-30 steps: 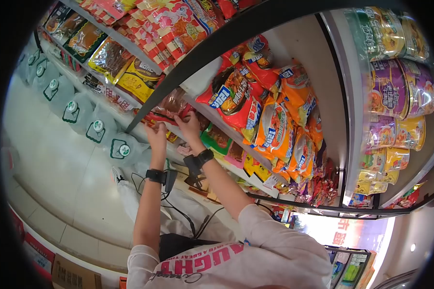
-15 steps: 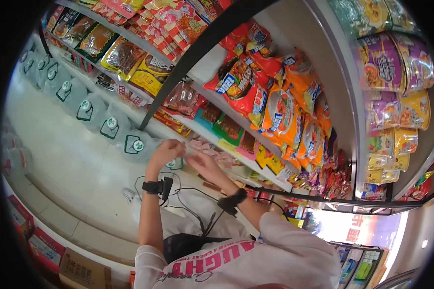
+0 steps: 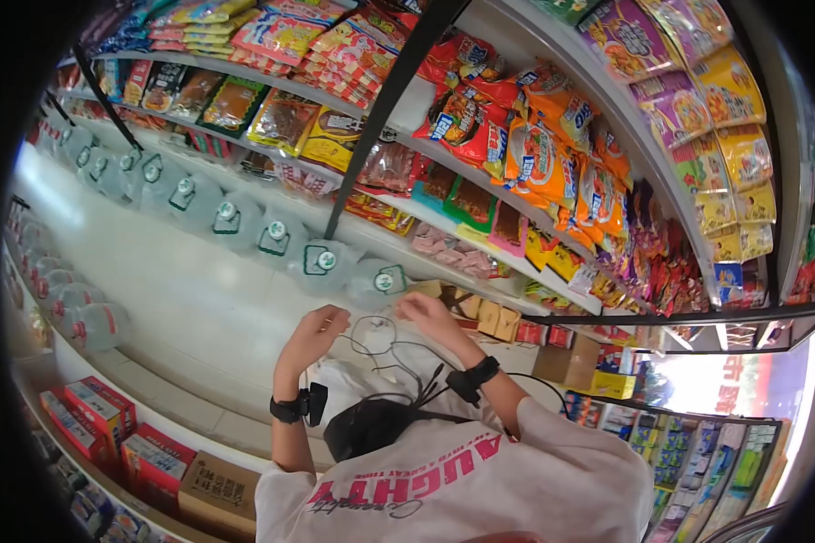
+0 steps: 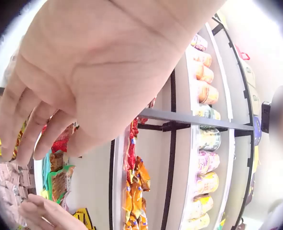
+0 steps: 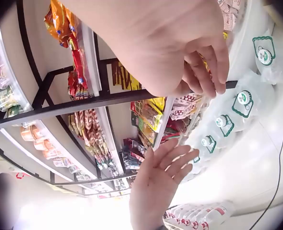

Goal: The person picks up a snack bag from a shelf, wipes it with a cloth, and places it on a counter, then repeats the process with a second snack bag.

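Note:
In the head view my left hand (image 3: 313, 337) hangs in the air before my body, fingers loosely bent and holding nothing. My right hand (image 3: 431, 322) is level with it to the right, a gap between them, also empty. The left wrist view shows my left palm (image 4: 89, 72) large, with part of the other hand (image 4: 50, 213) at the lower left. From the right wrist, my right hand (image 5: 170, 48) has bent, relaxed fingers, and the left hand (image 5: 156, 184) has its fingers spread. Large clear water bottles (image 3: 321, 262) stand nearest both hands.
Shelves hold orange noodle packets (image 3: 539, 158), snack bags (image 3: 330, 140) and cup noodles (image 3: 675, 109). A dark shelf post (image 3: 385, 109) rises beyond the hands. Cables (image 3: 417, 362) hang by my body. Red boxes (image 3: 154, 457) and a brown carton (image 3: 219, 493) line the lower left.
Both hands have come away from the packets on the lower shelf, back towards my body, and moved apart. The view has swung so more floor and bottles show.

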A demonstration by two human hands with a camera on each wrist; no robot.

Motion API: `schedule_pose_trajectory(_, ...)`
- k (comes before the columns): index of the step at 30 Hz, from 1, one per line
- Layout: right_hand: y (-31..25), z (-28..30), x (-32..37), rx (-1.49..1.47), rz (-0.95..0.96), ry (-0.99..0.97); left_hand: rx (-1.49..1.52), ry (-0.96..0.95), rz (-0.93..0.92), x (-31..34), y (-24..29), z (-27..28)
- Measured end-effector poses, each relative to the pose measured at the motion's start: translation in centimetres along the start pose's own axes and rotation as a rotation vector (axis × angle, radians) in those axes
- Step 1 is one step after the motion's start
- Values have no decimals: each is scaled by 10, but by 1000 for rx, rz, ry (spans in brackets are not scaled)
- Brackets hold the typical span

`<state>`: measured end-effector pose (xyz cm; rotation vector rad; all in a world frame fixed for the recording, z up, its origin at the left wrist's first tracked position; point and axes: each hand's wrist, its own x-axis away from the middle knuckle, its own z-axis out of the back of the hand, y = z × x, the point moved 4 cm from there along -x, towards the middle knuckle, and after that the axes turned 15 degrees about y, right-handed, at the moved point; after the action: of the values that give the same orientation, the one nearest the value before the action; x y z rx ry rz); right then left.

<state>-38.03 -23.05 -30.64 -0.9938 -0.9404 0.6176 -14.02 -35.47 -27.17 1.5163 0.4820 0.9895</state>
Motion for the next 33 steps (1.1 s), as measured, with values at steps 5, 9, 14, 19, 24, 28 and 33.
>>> schedule_pose_trajectory(5,-24,-5,14,-90,70,20,-97,153,16,48,51,49)
schedule_pose_trajectory(9,-56,9,30,-73,150,79,3,277,-68,73,92,59)
schedule_pose_trajectory(14,-78,46,56,-175,141,209,134,446,-65,82,113,55)
schedule_pose_trajectory(19,-69,88,59,-249,156,310,74,490,-106,78,134,44)
schedule_pose_trajectory(24,-73,104,74,-266,161,375,171,424,-66,72,135,25)
schedule_pose_trajectory(28,-84,113,81,-293,177,416,146,398,-60,76,149,16)
schedule_pose_trajectory(33,-100,120,84,-253,204,432,127,393,-52,78,153,18)
